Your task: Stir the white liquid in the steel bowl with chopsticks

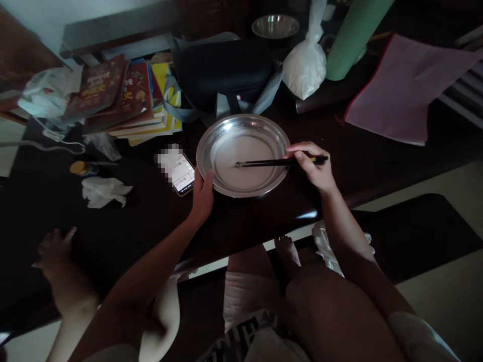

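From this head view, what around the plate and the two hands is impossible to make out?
- Phone screen: partly blurred out, unreadable.
- Round steel plate: pale film inside, too dim to identify.
- Black chopsticks: rear part hidden inside the right hand.
- Left hand: fingertips hidden behind the plate's rim.
- Book titles: too small and dark.

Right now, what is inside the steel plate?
Inside the steel plate lies a thin pale liquid film, with the tips of the black chopsticks held by the right hand resting in it. The left hand grips the rim. Underneath is hidden.
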Action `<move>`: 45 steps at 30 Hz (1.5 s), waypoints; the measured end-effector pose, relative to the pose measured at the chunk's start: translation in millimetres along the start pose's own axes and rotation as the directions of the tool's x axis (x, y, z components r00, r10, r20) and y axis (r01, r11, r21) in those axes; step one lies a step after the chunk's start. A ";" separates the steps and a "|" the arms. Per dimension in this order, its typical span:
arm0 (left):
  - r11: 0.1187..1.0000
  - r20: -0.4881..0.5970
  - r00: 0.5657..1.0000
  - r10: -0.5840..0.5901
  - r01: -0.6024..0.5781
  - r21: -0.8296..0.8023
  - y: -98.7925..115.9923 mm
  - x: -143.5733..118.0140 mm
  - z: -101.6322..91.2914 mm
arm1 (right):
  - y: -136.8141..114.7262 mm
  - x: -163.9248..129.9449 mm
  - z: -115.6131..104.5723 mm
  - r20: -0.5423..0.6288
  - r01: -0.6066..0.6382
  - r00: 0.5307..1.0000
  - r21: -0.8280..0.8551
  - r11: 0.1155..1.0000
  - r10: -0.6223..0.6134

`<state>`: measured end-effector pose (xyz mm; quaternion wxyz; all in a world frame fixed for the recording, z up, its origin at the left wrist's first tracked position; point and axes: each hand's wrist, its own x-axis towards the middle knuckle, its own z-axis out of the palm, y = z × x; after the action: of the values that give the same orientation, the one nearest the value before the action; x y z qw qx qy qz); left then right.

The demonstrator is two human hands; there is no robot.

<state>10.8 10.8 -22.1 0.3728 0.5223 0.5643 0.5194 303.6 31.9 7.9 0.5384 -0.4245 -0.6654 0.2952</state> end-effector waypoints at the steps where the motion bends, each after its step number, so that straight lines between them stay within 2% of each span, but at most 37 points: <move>1: 1.000 -0.008 1.000 -0.002 0.002 0.008 0.9 -0.1 0.1 | 0.1 0.2 -0.1 -0.016 0.010 1.000 -0.016 1.000 -0.011; 5: 1.000 -0.002 1.000 0.007 -0.007 0.008 2.8 -0.6 0.2 | 0.3 0.3 -0.8 -0.105 0.001 0.994 0.035 0.999 0.002; 10: 1.000 -0.004 1.000 0.005 -0.005 0.012 0.8 -0.3 0.0 | -0.2 0.3 -0.3 -0.003 0.008 1.000 0.000 1.000 -0.008; 15: 1.000 -0.007 1.000 0.014 -0.014 0.006 0.2 0.1 0.0 | 0.3 -0.1 -1.0 -0.105 -0.008 0.994 0.029 1.000 0.011; 20: 1.000 -0.003 1.000 0.013 -0.013 0.004 -2.3 0.1 -0.1 | 0.3 -0.1 -0.5 -0.010 0.010 1.000 0.012 1.000 -0.010; 25: 1.000 0.010 1.000 0.008 -0.008 0.012 -2.1 -0.1 -0.5 | 2.0 -0.2 -1.0 -0.105 -0.002 0.994 0.014 1.000 0.003; 30: 1.000 0.007 1.000 0.020 -0.020 0.013 -3.9 0.4 -0.2 | 0.3 0.0 -0.6 0.012 0.017 1.000 0.001 1.000 -0.017; 35: 1.000 -0.001 1.000 0.004 -0.004 0.000 -5.9 0.3 -0.5 | -0.2 -0.2 -1.5 -0.088 0.025 0.996 0.003 1.000 -0.025; 40: 1.000 0.025 0.999 0.023 -0.023 0.002 -6.1 0.3 -0.1 | -0.3 -0.2 -0.8 0.023 0.022 0.999 0.025 0.999 -0.022; 45: 1.000 0.023 1.000 0.004 -0.004 -0.009 -4.2 -0.1 0.2 | 0.7 0.1 -1.2 -0.095 0.034 0.995 0.038 0.999 -0.030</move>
<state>10.2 11.0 -26.2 0.3805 0.5278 0.5565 0.5167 304.9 32.2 7.6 0.5824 -0.4165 -0.6398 0.2793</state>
